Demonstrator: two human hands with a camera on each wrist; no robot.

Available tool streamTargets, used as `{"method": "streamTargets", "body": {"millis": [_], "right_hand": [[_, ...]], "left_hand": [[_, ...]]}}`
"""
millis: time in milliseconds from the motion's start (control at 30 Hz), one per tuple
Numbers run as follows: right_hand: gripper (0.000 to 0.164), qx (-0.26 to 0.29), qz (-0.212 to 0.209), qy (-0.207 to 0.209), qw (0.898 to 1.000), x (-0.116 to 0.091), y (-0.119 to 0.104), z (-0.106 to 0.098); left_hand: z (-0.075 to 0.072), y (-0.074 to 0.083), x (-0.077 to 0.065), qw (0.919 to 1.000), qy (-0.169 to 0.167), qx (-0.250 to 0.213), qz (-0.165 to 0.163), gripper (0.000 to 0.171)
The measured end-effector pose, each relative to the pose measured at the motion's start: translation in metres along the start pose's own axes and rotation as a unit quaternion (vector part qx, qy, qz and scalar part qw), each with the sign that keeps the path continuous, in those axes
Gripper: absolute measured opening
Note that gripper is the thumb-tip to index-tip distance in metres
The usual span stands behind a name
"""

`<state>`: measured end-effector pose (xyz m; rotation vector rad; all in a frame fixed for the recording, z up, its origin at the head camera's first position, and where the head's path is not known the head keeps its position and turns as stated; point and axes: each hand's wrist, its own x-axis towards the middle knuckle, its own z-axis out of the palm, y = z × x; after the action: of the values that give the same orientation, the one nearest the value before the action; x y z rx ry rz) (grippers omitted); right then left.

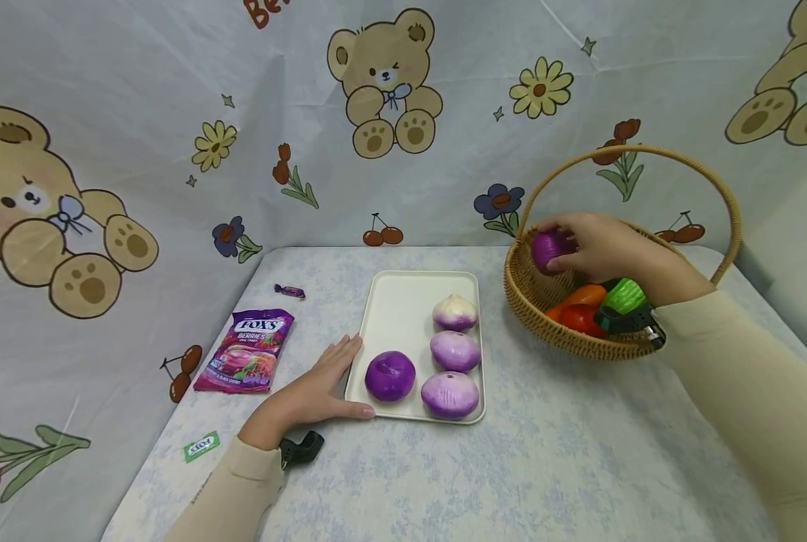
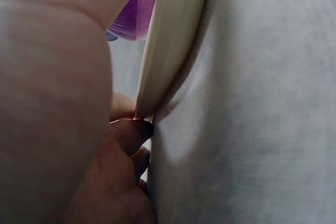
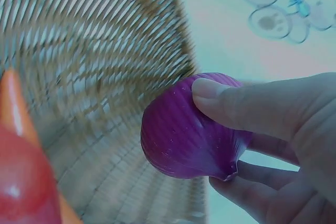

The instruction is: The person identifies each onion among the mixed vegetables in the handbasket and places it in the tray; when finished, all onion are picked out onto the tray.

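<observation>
Here — tray, tabletop, seemingly cloth backdrop.

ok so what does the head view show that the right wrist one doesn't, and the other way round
Only the head view shows the tray, the candy bag and the left hand.

Only the right wrist view shows the pointed tip of the held onion.

Both show the right hand gripping that onion, plus the basket.
</observation>
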<state>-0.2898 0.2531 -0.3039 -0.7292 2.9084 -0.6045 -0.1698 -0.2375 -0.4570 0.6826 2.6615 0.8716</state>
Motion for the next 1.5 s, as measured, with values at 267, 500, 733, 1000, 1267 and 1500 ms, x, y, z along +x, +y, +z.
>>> {"method": "streamTargets", "body": {"millis": [267,500,733,1000,1267,1500], "right_hand": [[0.056,0.016,-0.060,0.039,0.997,-0.011,-0.033,-0.013],[0.056,0.001,-0.109,0.062,0.992,-0.008,-0.069,-0.004],[0.054,0.033,-0.166,0.037,0.985,0.013,-0.104,0.027],[0.053,0.031,-0.227,-0.023,0.973,0.041,-0.143,0.074],[0.053,0.009,-0.227,-0.083,0.970,0.060,-0.164,0.119],[0.053,-0.033,-0.222,-0.124,0.966,0.061,-0.169,0.138]], "left_hand": [[-0.001,0.002,-0.001,1.0000,-0.001,-0.003,0.002,0.133],[-0.001,0.001,0.000,1.0000,0.000,-0.002,-0.001,0.132],[-0.002,0.000,0.000,1.0000,-0.001,0.002,0.000,0.133],[-0.002,-0.001,0.000,1.0000,-0.001,-0.005,0.002,0.132],[-0.001,-0.002,0.001,1.0000,-0.006,0.002,-0.005,0.132],[-0.001,-0.001,0.001,1.0000,-0.005,-0.004,-0.003,0.132]]}}
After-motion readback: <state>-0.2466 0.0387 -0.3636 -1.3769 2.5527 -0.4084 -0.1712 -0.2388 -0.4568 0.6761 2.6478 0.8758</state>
